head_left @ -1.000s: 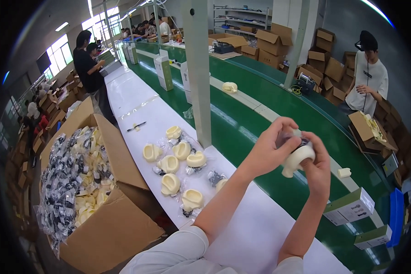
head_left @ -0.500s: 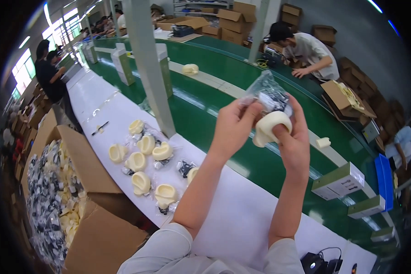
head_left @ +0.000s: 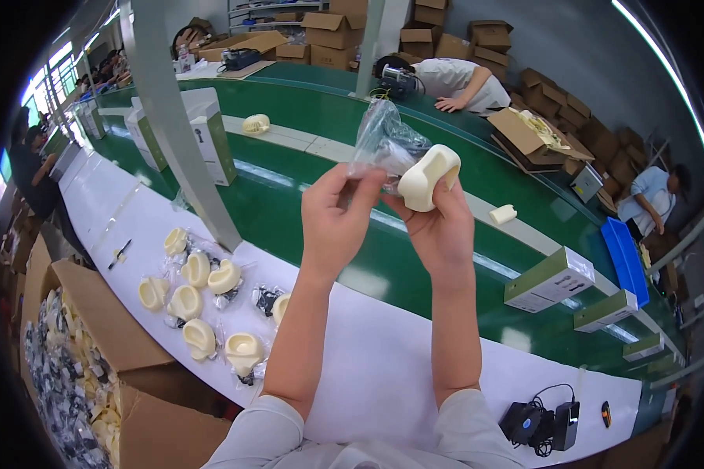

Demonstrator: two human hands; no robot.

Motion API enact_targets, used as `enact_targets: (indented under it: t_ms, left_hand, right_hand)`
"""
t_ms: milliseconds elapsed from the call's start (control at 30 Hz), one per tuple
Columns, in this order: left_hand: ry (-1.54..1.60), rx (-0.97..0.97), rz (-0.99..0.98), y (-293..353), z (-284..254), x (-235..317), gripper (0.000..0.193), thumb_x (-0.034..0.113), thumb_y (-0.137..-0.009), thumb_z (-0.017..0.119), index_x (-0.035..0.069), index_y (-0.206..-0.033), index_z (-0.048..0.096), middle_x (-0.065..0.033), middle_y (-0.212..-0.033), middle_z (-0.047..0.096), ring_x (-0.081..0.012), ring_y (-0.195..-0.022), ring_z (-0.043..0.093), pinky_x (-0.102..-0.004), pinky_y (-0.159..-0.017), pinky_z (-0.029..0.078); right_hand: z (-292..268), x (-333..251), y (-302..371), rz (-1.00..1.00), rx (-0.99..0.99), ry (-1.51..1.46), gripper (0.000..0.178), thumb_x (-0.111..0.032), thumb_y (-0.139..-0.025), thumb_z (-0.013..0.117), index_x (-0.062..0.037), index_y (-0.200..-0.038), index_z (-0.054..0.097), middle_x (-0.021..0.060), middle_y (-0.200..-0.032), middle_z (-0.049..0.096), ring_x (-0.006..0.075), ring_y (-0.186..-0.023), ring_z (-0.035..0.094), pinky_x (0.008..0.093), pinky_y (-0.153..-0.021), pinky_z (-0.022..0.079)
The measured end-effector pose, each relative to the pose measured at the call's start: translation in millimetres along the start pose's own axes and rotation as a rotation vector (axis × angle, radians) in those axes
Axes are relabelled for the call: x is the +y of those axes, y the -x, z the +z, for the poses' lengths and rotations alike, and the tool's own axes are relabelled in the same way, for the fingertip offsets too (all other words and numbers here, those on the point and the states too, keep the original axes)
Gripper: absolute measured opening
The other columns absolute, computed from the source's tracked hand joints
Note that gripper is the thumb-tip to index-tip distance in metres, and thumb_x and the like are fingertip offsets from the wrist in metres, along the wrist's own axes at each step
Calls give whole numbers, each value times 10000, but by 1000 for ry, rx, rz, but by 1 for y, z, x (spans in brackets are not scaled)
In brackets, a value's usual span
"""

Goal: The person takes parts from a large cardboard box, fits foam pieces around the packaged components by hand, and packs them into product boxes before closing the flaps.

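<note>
My left hand (head_left: 338, 211) pinches the edge of a clear plastic bag (head_left: 381, 129) that has dark and grey contents, too blurred to name. In my right hand (head_left: 443, 230) is a cream plastic part (head_left: 429, 178), rounded and hollowed, held by thumb and fingers right beside the bag. Both hands are raised over the green conveyor belt. To the left on the white table, several similar cream parts (head_left: 243, 353) lie with small clear bags of dark items (head_left: 267, 299).
A cardboard box (head_left: 117, 316) full of bagged parts stands at lower left. Printed cartons (head_left: 549, 280) sit on the green belt (head_left: 383, 289), beside a grey post (head_left: 172, 125). Black adapters with cables (head_left: 540, 422) lie at lower right. Another person (head_left: 465, 82) leans across the far side.
My view has swung to the right. The cream part has turned in my right hand, its hollow now facing differently, and the bag sits further to its left.
</note>
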State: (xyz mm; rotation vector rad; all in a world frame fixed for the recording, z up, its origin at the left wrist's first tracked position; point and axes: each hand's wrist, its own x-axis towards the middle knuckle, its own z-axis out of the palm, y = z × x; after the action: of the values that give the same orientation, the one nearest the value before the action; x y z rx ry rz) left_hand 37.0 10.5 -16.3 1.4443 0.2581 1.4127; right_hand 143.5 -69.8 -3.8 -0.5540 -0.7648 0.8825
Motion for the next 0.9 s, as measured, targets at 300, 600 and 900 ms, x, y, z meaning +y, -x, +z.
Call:
enact_targets:
  t_ms: [300,600,900]
  left_hand:
    - [14,-113,-56,-2,7,-5,109,68,-848,599,-17,-917,601,-9,-753,581,-40,-639,500,-176,-557,411]
    - [87,-104,-110,-3,-6,-10,156,100,-824,638,-13,-927,606,-14,-716,604,-43,-651,503,-192,-570,409]
    - [-24,23,-86,4,14,-18,141,112,-837,629,-11,-900,598,-12,-726,604,-39,-653,495,-195,-561,404]
  right_hand:
    - [-13,6,-9,-23,57,-7,268,-176,-960,386,-58,-1201,388,100,-1112,513,199,-998,550,349,-863,477]
    - [0,13,-4,-18,87,-49,263,-158,-950,379,-78,-1201,398,81,-1100,514,191,-1010,523,367,-858,446]
    - [9,20,-1,-88,139,-154,260,-200,-957,399,-105,-1200,398,68,-1119,498,181,-1042,494,355,-912,409]
